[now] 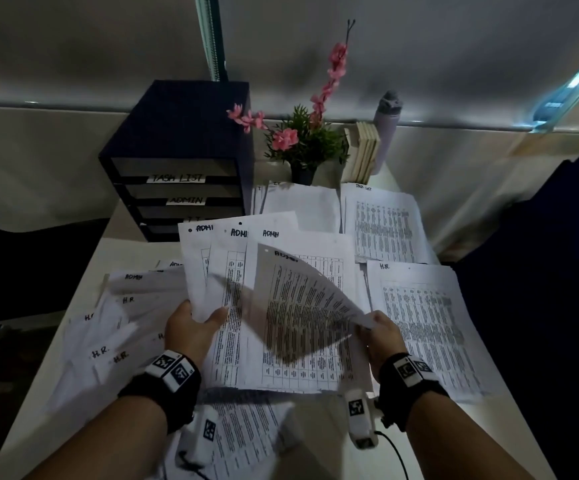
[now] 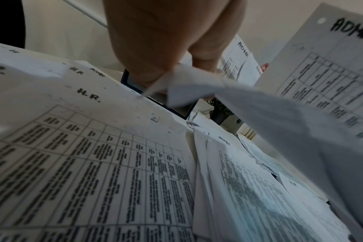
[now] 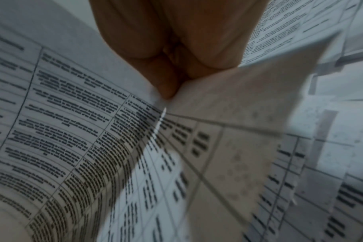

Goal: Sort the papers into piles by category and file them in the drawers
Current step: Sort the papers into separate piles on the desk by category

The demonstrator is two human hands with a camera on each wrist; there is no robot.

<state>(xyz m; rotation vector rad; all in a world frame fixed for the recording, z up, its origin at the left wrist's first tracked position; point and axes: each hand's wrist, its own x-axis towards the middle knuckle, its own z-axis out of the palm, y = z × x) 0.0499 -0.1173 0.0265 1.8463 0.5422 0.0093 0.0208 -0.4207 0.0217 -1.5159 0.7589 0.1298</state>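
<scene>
My left hand point(image 1: 198, 323) grips the lower left edge of a fanned bunch of ADMIN sheets point(image 1: 246, 271) raised above the desk. My right hand point(image 1: 380, 332) pinches the corner of one curled ADMIN sheet point(image 1: 302, 306) that bends across the fan. In the left wrist view the left hand point(image 2: 166, 68) holds crumpled paper edges above H.R. sheets point(image 2: 87, 147). In the right wrist view the right hand's fingertips point(image 3: 170, 88) pinch the printed sheet point(image 3: 68, 131). A black drawer unit point(image 1: 180, 161) stands at the back left with labels TASK LIST and ADMIN.
Loose H.R. and ADMIN papers point(image 1: 115, 327) lie scattered on the left of the white desk point(image 1: 132, 251). An H.R. pile point(image 1: 426, 323) lies right, a TASK LIST pile point(image 1: 385, 226) behind it. A potted plant point(image 1: 307, 147), books point(image 1: 364, 154) and a bottle point(image 1: 386, 123) stand at the back.
</scene>
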